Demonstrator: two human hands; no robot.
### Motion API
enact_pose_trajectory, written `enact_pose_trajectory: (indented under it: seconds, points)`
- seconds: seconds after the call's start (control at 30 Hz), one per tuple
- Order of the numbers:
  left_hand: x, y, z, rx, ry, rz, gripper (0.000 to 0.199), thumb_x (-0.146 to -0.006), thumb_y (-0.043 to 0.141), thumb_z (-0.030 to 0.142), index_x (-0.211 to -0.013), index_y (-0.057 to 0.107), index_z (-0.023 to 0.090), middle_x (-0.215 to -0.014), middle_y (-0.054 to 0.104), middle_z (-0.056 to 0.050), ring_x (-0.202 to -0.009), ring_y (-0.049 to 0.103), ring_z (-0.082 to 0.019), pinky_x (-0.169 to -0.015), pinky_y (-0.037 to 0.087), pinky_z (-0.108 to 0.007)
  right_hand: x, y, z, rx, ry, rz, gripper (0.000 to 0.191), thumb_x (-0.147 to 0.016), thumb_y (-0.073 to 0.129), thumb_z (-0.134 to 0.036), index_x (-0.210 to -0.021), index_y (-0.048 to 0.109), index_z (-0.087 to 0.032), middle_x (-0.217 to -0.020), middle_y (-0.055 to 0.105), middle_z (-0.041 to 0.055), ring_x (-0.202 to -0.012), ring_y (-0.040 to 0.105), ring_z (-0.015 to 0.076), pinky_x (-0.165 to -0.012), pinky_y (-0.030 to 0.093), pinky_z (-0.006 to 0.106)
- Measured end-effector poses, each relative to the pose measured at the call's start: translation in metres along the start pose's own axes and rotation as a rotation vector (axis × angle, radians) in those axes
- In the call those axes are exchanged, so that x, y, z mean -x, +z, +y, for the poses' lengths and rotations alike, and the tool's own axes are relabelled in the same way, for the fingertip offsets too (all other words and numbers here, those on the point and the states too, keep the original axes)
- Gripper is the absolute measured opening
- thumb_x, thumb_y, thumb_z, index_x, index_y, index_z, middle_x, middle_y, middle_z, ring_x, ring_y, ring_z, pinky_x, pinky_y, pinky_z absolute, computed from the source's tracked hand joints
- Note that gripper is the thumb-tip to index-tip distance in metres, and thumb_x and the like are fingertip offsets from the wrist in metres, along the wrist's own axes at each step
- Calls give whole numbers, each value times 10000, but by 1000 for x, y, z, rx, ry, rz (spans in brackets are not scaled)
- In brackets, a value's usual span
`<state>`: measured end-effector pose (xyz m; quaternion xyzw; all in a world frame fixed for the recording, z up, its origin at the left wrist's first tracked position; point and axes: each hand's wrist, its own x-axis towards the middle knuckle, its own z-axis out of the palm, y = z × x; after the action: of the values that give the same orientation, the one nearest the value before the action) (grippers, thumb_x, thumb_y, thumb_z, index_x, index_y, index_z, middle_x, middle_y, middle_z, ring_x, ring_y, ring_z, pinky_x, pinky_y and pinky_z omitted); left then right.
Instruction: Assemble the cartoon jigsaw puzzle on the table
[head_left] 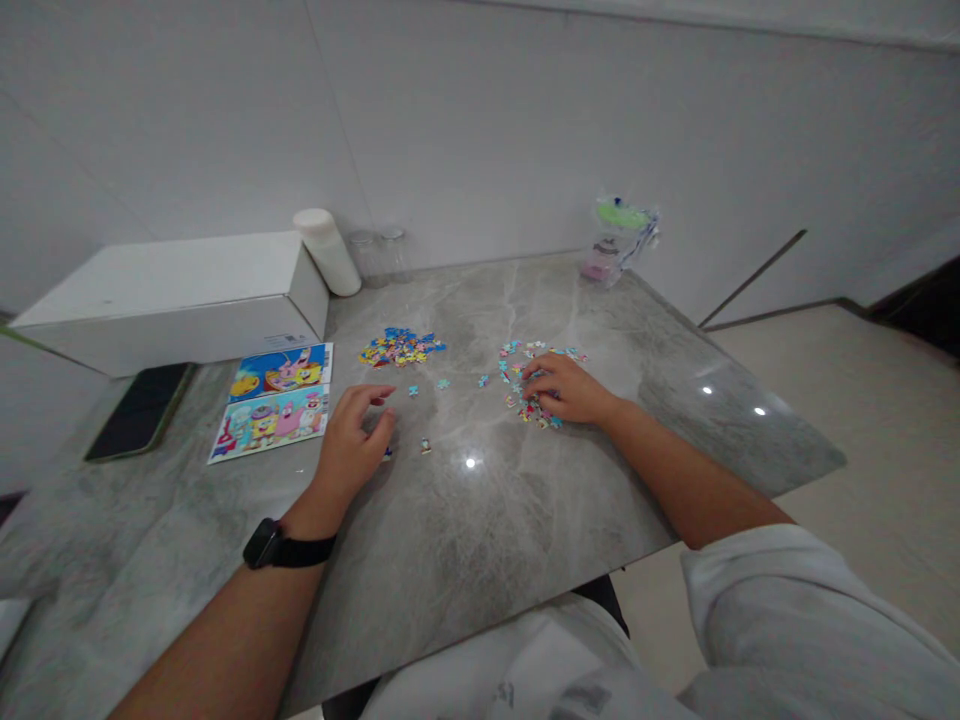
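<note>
My right hand (pixel 568 390) rests over a spread of small, mostly light-blue jigsaw pieces (pixel 516 370), its bent fingers apart and touching some of them. Part of that spread is hidden under the hand. On the left, my left hand (pixel 354 440) hovers at the table with thumb and fingers apart, holding nothing that I can see. Beside its thumb lies a dark blue piece (pixel 387 454). Between the hands are several single pieces, among them a blue piece (pixel 413 390) and a multicoloured piece (pixel 426 446). Farther back sits a heap of blue and yellow jigsaw pieces (pixel 401 347).
A cartoon picture sheet (pixel 274 400) lies left of my left hand, near a dark phone (pixel 141 410). Behind them stand a white box (pixel 172 300), a white bottle (pixel 328 252) and two clear glasses (pixel 381 258). A plastic bag (pixel 616 243) is at the grey table's (pixel 480 540) back right corner.
</note>
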<state>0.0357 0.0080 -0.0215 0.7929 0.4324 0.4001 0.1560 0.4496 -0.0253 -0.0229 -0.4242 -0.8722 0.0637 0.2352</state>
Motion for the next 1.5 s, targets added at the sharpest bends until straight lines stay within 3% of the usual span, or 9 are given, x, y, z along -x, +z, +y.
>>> enact_pose_trajectory:
  seconds: [0.13,0.33,0.5,0.77,0.93,1.03,1.2,1.37,1.5]
  points:
    - [-1,-1,-5,6,-93,138,271,-922,589,250,-1180,668,218,-1126,686,-71,-1043,655,-251,-995,516,-437,-4,-3,-6,53,75,41,159,-914,679,-225,-983,821,-239,-1110,738,104,-1062,671,261,-996,505,421]
    - [-3,-3,-21,180,-336,367,297,-885,603,218,-1180,613,244,-1142,665,-43,-1021,638,-206,-942,506,-368,-7,-2,-11,102,128,-70,139,-908,762,-341,-980,806,-230,-1070,718,101,-1002,666,251,-947,512,388]
    - [-5,-5,-23,241,-349,457,266,-901,598,239,-1166,591,244,-1136,644,-38,-1028,627,-191,-939,502,-338,-14,-2,-8,149,180,-186,158,-894,778,-341,-997,810,-226,-1057,729,105,-1022,677,256,-964,509,378]
    - [-4,-9,-19,237,-340,454,242,-948,542,287,-1181,569,230,-1133,638,-46,-1039,617,-182,-957,506,-332,-43,-12,-3,245,300,-441,168,-771,803,-229,-938,811,-243,-1008,761,72,-919,698,226,-751,486,288]
    - [-1,-10,-12,217,-307,419,250,-972,548,323,-1203,569,230,-1173,650,-62,-1077,627,-200,-1001,510,-363,-57,-14,-1,109,362,-453,87,-716,755,-168,-780,734,-224,-823,745,12,-788,673,179,-680,456,250]
    - [2,-9,-9,176,-280,400,263,-973,548,321,-1219,580,231,-1192,653,-67,-1083,632,-209,-1004,515,-381,-67,-20,0,-146,427,-385,44,-747,713,-225,-790,703,-218,-728,703,-24,-700,642,154,-643,459,242]
    - [-5,-4,-4,150,-280,364,290,-933,582,278,-1214,615,217,-1183,667,-73,-1051,634,-219,-936,525,-384,-109,-24,-10,-475,458,-205,159,-768,714,-328,-859,714,-197,-731,693,-19,-675,624,140,-650,498,251]
    - [-38,2,11,126,-228,107,148,-910,633,294,-1020,704,224,-1089,696,-62,-962,641,-217,-862,526,-371,-165,-13,-37,-628,377,-134,171,-769,774,-286,-910,748,-193,-773,739,3,-700,656,142,-683,531,258]
    - [-59,9,21,182,-159,37,183,-951,673,401,-974,723,226,-1053,688,-61,-977,647,-212,-867,526,-355,-194,7,-59,-671,346,-38,157,-801,784,-249,-945,754,-195,-790,753,7,-729,685,152,-698,544,263]
